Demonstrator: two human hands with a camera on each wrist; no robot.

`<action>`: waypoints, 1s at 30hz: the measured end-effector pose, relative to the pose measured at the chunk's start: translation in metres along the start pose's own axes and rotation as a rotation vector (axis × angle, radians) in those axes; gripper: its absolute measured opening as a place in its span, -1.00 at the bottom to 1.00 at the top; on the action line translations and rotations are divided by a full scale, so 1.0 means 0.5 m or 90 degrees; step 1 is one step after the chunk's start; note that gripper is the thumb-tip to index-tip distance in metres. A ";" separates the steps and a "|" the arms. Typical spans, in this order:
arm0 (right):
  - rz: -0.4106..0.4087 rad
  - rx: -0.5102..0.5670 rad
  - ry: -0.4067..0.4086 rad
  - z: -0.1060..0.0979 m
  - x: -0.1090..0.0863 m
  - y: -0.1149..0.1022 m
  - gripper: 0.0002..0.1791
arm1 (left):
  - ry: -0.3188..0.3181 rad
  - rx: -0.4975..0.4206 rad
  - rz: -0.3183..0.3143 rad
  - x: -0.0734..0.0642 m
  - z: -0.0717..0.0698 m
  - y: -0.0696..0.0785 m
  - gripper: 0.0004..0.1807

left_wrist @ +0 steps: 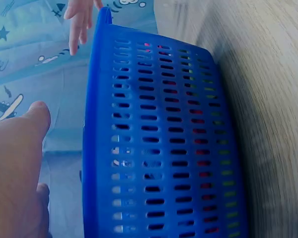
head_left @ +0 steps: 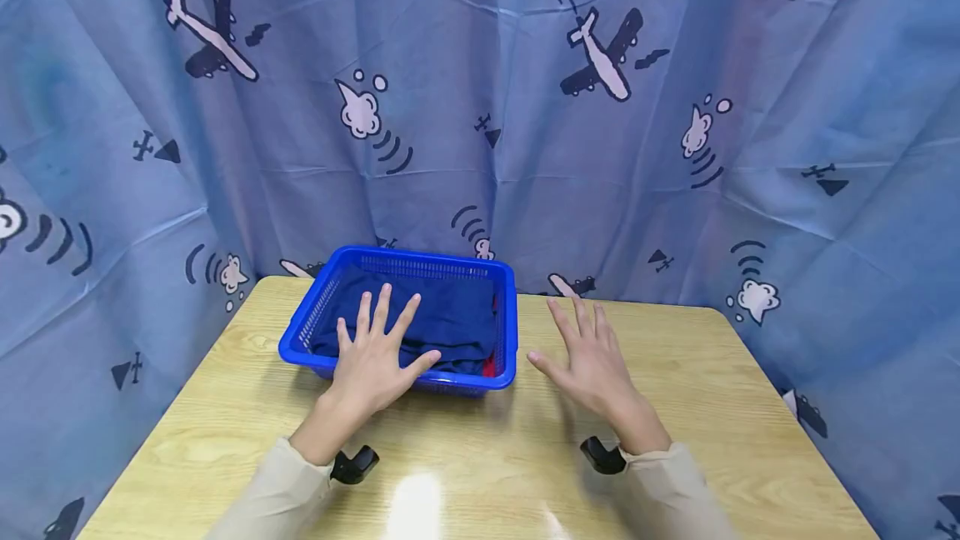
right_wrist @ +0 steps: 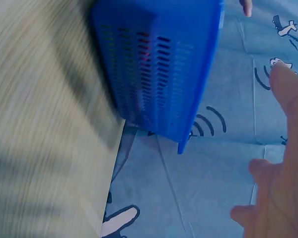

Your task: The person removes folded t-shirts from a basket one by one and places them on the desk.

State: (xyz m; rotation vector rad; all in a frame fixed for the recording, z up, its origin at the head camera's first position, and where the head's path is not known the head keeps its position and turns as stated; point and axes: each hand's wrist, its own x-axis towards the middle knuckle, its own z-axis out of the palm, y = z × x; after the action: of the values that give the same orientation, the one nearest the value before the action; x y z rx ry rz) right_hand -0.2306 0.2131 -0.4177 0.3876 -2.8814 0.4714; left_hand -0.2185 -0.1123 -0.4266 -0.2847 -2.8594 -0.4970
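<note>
Here, hands [head_left: 371, 369] [head_left: 596, 369] hover, fingers [head_left: 405, 319] spread.

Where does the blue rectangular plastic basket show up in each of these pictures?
Head: blue rectangular plastic basket just left of centre, below mid-height.
Left wrist: basket across the middle, cut off by the bottom edge.
Right wrist: basket at upper centre, cut off by the top edge.
Shared landmark: blue fabric curtain with airplane prints, visible in every view.

The table [head_left: 690, 382] has a pale, wood-grained top with rounded far corners and patches of glare toward its near side. A blue basket [head_left: 507, 315] stands upright on it, left of centre, close to the far edge.
</note>
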 end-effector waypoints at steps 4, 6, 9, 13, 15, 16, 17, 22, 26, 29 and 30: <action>-0.020 0.017 -0.037 -0.013 0.006 -0.005 -0.06 | 0.007 0.010 0.005 0.006 -0.013 -0.015 -0.02; -0.020 0.031 -0.063 -0.018 0.009 -0.007 -0.06 | 0.004 0.017 0.007 0.007 -0.018 -0.024 -0.03; -0.015 0.049 -0.095 -0.021 0.011 -0.008 -0.08 | -0.011 0.014 0.007 0.008 -0.025 -0.039 -0.04; -0.023 0.088 -0.112 -0.027 0.016 -0.011 -0.10 | -0.027 0.006 0.000 0.008 -0.037 -0.059 -0.06; -0.031 0.111 -0.117 -0.032 0.021 -0.015 -0.11 | -0.036 0.002 -0.006 0.008 -0.045 -0.070 -0.07; -0.034 0.120 -0.120 -0.034 0.024 -0.018 -0.11 | -0.038 0.000 -0.007 0.009 -0.050 -0.076 -0.07; -0.037 0.129 -0.124 -0.037 0.027 -0.022 -0.12 | -0.039 -0.002 -0.007 0.010 -0.055 -0.081 -0.07; -0.054 0.188 -0.159 -0.048 0.043 -0.044 -0.15 | -0.048 -0.020 -0.009 0.020 -0.083 -0.102 -0.10; -0.080 0.258 -0.181 -0.051 0.058 -0.062 -0.19 | -0.060 -0.031 -0.011 0.030 -0.101 -0.111 -0.13; -0.102 0.299 -0.200 -0.050 0.067 -0.075 -0.21 | -0.074 -0.031 -0.014 0.033 -0.107 -0.119 -0.14; -0.105 0.310 -0.206 -0.049 0.070 -0.080 -0.21 | -0.079 -0.032 -0.015 0.034 -0.108 -0.121 -0.14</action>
State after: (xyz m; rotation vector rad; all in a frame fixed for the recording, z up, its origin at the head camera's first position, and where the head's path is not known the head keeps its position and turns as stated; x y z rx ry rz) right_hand -0.2485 0.1770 -0.3754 0.8377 -2.9677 1.1825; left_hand -0.2385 -0.1848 -0.3916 -0.3004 -2.9766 -0.5768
